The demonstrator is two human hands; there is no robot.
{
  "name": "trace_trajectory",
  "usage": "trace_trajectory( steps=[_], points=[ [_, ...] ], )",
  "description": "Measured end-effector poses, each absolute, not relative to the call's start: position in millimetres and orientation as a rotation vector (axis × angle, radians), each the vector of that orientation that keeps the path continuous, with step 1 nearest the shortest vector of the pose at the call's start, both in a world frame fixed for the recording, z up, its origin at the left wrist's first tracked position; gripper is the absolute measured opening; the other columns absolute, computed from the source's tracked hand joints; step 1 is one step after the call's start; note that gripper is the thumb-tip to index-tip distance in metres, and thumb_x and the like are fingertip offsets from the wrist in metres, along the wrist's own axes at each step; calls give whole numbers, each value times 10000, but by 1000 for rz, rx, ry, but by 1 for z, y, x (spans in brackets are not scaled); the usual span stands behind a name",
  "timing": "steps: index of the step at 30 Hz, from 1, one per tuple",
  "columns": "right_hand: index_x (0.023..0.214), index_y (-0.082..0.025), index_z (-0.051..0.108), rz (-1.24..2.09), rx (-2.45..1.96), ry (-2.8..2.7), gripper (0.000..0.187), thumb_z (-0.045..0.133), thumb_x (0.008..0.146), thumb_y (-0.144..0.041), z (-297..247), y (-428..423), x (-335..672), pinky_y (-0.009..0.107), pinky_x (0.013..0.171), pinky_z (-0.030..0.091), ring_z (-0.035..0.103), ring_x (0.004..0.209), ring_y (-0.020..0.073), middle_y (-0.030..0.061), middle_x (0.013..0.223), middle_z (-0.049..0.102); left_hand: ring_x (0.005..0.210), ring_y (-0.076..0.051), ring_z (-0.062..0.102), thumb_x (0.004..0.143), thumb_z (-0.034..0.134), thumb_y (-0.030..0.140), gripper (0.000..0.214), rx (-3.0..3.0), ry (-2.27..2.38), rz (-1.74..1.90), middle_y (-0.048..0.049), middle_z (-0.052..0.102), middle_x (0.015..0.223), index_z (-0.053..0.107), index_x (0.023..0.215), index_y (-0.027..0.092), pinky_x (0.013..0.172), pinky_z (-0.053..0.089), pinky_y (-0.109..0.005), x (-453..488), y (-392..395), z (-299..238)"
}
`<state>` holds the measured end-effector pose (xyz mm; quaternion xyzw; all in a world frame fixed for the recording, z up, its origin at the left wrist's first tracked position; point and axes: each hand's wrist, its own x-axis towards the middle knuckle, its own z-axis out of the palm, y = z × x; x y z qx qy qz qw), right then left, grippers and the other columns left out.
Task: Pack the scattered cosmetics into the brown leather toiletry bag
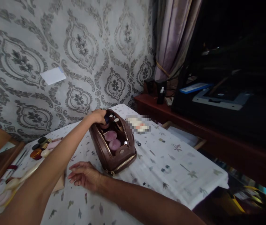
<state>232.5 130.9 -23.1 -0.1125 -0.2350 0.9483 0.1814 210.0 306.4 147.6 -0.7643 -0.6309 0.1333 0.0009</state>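
Observation:
A brown leather cosmetic bag [101,150] with gold zips stands unzipped on the table. My left hand [99,117] reaches into its far left end, fingers curled down beside a dark blue item [107,119] that the hand partly hides. Inside the bag lie two round pink-purple containers [114,144] and several slim tubes or bottles with shiny caps [116,120]. In front of the bag, to its left, my right hand [86,175] hovers low over the tablecloth. Its fingers are loosely spread and hold nothing.
On the table's left side lie several cosmetics, among them an amber jar [36,153], partly behind my left forearm. A blurred-out pale item [138,124] lies right of the bag. Beyond the white patterned tablecloth [151,168] stand an open drawer [184,136] and a large dark screen [231,56].

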Motion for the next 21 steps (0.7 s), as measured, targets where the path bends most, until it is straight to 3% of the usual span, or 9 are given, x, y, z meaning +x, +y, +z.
trace_trajectory(
  steps=[7,13,18,21],
  points=[
    [841,-124,643,2684,-284,-651,486,879,463,-318,-24,130,232,212,506,419,637,512,109,30,660,722,996,-232,698,747,745,293,487,-2321,-2053,608,-96,730,1136,645,1207,168,786,527,-236,217,321,128],
    [817,-136,632,2689,-295,-635,482,881,446,-317,-23,130,232,210,498,426,634,505,113,30,654,725,1068,-229,660,932,634,354,320,-2258,-2028,623,-94,669,1206,631,1181,155,921,534,-440,220,324,119],
    [840,-127,641,2682,-308,-642,487,878,457,-314,-22,130,233,209,501,423,631,506,109,30,659,724,1177,-288,622,874,658,234,265,-2200,-1973,559,-142,683,1216,689,1129,169,953,501,-385,223,314,125],
    [857,-120,643,2675,-315,-647,495,886,477,-324,-22,130,234,210,505,411,625,506,106,26,659,717,1177,-321,621,824,671,244,283,-2233,-1935,544,-153,698,1195,716,1093,168,934,503,-370,221,311,131]
  ],
)
